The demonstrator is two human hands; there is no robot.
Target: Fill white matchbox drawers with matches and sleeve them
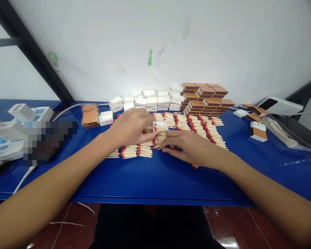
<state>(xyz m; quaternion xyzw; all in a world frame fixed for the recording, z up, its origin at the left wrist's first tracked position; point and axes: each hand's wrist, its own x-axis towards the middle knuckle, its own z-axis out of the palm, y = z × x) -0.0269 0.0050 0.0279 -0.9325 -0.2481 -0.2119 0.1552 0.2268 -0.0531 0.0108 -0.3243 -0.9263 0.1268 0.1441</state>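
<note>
From my feed, left hand [131,128] has thumb and fingers clamped on the left side of a small white tray [160,124] with matches in it, mid-table over the match rows [194,125]; right hand [184,144] is just beside its near right side, fingers bent at the matches, can't tell if they're gripping any. Hands are close but apart. Far side of the blue table [134,183]: stacked white trays [152,101] at centre, brown matchboxes [209,102] right of them, power strip [5,147] far left.
</note>
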